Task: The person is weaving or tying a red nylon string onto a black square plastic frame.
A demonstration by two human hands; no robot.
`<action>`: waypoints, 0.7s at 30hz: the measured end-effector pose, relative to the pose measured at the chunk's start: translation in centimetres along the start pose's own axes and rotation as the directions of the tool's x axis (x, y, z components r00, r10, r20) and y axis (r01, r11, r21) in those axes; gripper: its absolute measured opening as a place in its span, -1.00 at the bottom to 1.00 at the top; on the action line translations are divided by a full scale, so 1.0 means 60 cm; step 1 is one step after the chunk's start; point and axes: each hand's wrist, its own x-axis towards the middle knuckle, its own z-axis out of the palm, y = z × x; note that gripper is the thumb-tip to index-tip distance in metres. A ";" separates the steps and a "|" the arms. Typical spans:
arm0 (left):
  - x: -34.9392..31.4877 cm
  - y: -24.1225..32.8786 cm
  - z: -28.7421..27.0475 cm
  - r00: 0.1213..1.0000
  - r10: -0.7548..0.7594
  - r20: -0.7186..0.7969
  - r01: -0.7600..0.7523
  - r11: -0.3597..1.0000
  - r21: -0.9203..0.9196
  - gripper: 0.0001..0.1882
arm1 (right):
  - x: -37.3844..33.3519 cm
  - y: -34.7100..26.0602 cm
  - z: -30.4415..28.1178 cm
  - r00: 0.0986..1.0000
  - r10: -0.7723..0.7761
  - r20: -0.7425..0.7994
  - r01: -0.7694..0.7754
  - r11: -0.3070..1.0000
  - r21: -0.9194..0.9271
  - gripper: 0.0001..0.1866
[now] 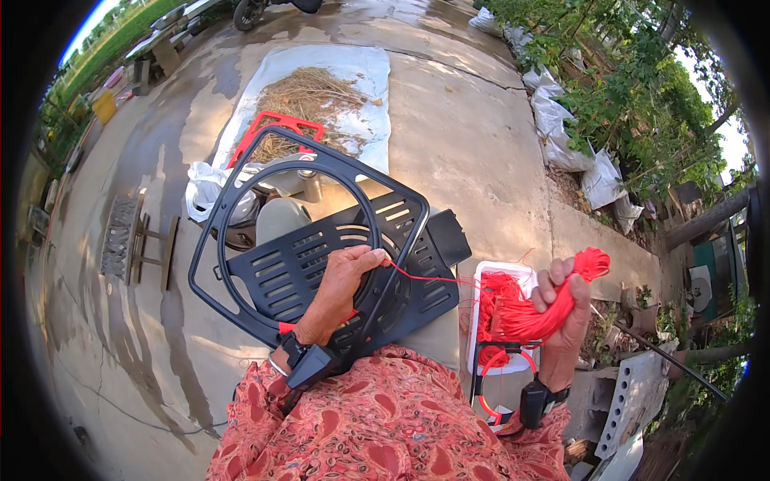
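Observation:
A black frame (203, 210) with a round ring inside it lies across my lap, over a black slotted panel (243, 265). My left hand (337, 284) reaches over the ring and pinches the end of a thin red cord (425, 278) between thumb and finger, close to the ring's right side. From there the cord runs loosely to the right. Raised at the right, my right hand (561, 298) is closed round a thick hank of red cord (525, 321). Below it stands a white tub (480, 272) with more red cord inside.
Ahead, a white sheet (370, 108) carries dried stalks (309, 92) and a red plastic frame (281, 120). Beside my knee are a white bag (204, 188) and a metal flask (310, 188). A small bench (152, 248) lies to the left; white sacks (553, 120) line the right.

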 end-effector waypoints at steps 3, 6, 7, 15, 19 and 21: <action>0.005 -0.013 -0.004 1.000 -0.025 0.007 0.025 0.999 -0.019 -0.78 | 0.000 0.118 0.028 0.966 0.254 -0.052 -0.256 0.905 -0.339 -0.80; -0.002 -0.011 0.006 1.000 0.013 -0.005 -0.014 0.997 -0.071 -0.75 | 0.004 0.192 0.058 0.970 0.236 -0.065 -0.234 0.821 -0.521 -0.73; -0.005 -0.009 0.005 1.000 0.011 -0.003 -0.011 0.998 -0.066 -0.75 | 0.001 0.206 0.066 0.954 0.294 -0.057 -0.278 0.797 -0.537 -0.72; -0.015 -0.004 -0.002 0.997 -0.075 0.035 0.079 0.986 -0.146 -0.64 | 0.008 0.177 0.064 0.896 0.443 0.034 -0.237 0.541 -0.807 -0.73; -0.016 0.004 0.007 0.993 -0.077 0.091 0.093 0.980 -0.177 -0.64 | 0.023 0.172 0.044 0.877 0.476 0.063 -0.115 0.336 -0.935 -0.73; -0.009 -0.008 0.009 0.996 -0.050 0.071 0.059 0.989 -0.139 -0.69 | 0.023 0.161 0.047 0.877 0.479 0.041 -0.182 0.409 -0.894 -0.74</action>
